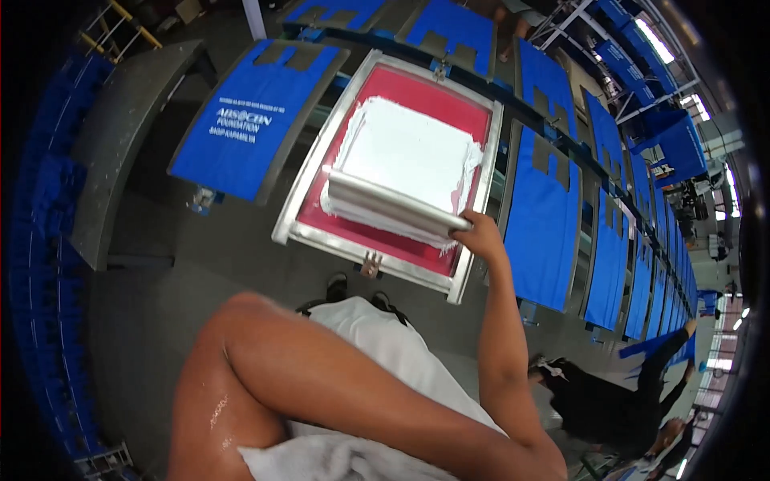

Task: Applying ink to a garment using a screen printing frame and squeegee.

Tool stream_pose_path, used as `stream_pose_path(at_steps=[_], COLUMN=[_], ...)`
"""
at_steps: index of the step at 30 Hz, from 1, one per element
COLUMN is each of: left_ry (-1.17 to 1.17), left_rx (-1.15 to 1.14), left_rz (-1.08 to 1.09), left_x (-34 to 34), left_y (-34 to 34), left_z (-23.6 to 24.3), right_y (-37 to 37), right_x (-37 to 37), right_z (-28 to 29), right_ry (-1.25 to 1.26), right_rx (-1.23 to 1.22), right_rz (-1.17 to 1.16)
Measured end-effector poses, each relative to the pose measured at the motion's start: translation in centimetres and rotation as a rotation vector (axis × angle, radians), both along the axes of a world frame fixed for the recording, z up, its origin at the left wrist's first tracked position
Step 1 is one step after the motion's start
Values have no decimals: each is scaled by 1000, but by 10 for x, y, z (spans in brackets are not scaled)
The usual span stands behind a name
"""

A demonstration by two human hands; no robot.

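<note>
My right hand (478, 234) is closed around the right end of a long metal-handled squeegee (397, 202). The squeegee lies across the lower part of a screen printing frame (319, 164), which has metal sides and a red mesh (405, 82). White ink (409, 152) covers the middle of the mesh, with ragged edges at the sides. My left arm (321, 353) is sharply bent in front of my body, its elbow raised; the left hand itself does not show. A white towel (361, 458) lies at the bottom edge, close to that arm.
Beside the frame, a blue fabric panel (257, 88) with white print lies on a board at left. Plain blue panels (545, 224) run in rows to the right. A grey table (136, 144) stands at far left. Another person in black (601, 401) is at lower right.
</note>
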State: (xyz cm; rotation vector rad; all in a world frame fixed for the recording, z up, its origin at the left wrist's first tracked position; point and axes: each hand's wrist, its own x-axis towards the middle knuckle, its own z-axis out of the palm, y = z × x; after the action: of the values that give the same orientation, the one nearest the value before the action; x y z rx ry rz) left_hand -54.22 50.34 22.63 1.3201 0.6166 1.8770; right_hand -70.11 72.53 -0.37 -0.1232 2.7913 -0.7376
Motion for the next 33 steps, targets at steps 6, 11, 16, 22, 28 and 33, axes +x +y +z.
stream_pose_path(at_steps=[6, 11, 16, 22, 28, 33], left_ry=[537, 358, -339, -840, -188, 153], left_rx=[-628, -1581, -1235, -56, 69, -75], left_rz=[731, 1487, 1665, 1372, 946, 263], left_x=[-48, -46, 6, 30, 39, 1], left_y=[-105, -257, -327, -385, -344, -246], left_z=[5, 19, 7, -22, 73, 72], right_y=[-4, -11, -13, -4, -3, -9], right_x=[3, 9, 5, -4, -3, 4], right_z=[3, 9, 10, 4, -3, -1], right_ry=[-102, 17, 41, 16, -8, -9], right_rx=[126, 179, 60, 23, -20, -7], right_rz=[-74, -38, -4, 44, 40, 5])
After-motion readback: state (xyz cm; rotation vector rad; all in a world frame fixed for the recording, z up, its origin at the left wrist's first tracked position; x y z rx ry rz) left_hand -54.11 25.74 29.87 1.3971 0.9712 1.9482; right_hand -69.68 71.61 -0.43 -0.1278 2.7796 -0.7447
